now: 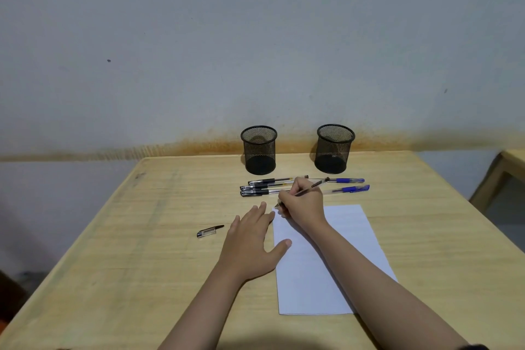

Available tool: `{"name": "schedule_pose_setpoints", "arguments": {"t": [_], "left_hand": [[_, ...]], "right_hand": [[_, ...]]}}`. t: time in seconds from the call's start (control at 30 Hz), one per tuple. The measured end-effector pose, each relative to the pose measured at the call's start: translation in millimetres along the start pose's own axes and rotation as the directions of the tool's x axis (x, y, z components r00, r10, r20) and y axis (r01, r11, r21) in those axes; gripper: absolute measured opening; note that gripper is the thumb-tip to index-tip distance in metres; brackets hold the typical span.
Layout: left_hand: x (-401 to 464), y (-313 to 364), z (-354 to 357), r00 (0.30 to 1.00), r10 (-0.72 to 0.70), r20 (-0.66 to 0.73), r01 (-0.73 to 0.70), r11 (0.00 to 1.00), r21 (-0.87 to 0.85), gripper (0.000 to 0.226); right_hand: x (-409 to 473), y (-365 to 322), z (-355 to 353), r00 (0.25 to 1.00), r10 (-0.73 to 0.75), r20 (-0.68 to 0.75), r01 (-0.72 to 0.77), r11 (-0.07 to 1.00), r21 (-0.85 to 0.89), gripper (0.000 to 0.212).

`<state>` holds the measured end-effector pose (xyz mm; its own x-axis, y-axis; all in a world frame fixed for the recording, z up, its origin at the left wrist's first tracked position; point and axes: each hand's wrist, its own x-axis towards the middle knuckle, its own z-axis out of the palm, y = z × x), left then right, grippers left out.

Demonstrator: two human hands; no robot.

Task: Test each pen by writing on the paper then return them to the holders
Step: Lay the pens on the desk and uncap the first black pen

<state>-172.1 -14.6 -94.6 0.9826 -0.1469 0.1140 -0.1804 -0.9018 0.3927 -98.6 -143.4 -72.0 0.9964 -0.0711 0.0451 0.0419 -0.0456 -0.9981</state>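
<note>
My right hand (302,202) grips an uncapped pen (311,187) with its tip at the top left corner of the white paper (326,264). My left hand (250,244) lies flat on the table, fingers straight, thumb on the paper's left edge. The pen's black cap (209,231) lies on the table left of my left hand. Several capped pens lie behind my hands: black ones (264,187) to the left, two blue ones (350,185) to the right. Two black mesh holders, one left (259,150) and one right (334,148), stand empty at the back.
The wooden table (142,250) meets a grey wall at the back. Another piece of wooden furniture (508,167) stands off the right edge.
</note>
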Motion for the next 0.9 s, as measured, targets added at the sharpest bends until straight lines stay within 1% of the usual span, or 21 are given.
{"name": "schedule_pose_setpoints", "arguments": {"t": [0.2,0.33,0.5,0.7,0.9], "left_hand": [[-0.6,1.5,-0.5,1.0,0.003,-0.008,-0.003,1.0,-0.007,0.071],[-1.1,1.6,-0.2,1.0,0.005,-0.012,-0.005,1.0,-0.011,0.071],[-1.0,2.9,-1.5,1.0,-0.001,-0.003,0.001,1.0,-0.013,0.07],[-0.4,3.5,-2.6,1.0,-0.003,-0.004,0.003,1.0,-0.007,0.07],[-0.7,2.6,-2.6,1.0,-0.007,-0.007,0.007,1.0,-0.001,0.07]], "right_hand": [[2.3,2.8,2.2,1.0,-0.024,-0.002,0.024,0.997,-0.076,0.023],[2.8,2.9,1.1,0.999,-0.026,0.039,0.03,0.995,-0.094,0.022],[3.7,3.8,3.3,1.0,-0.007,-0.021,0.005,0.993,-0.115,0.02],[3.0,3.4,2.3,1.0,-0.01,0.007,0.011,0.992,-0.127,0.017],[4.3,6.7,5.7,0.998,-0.017,-0.061,0.007,0.987,-0.163,0.023]]}}
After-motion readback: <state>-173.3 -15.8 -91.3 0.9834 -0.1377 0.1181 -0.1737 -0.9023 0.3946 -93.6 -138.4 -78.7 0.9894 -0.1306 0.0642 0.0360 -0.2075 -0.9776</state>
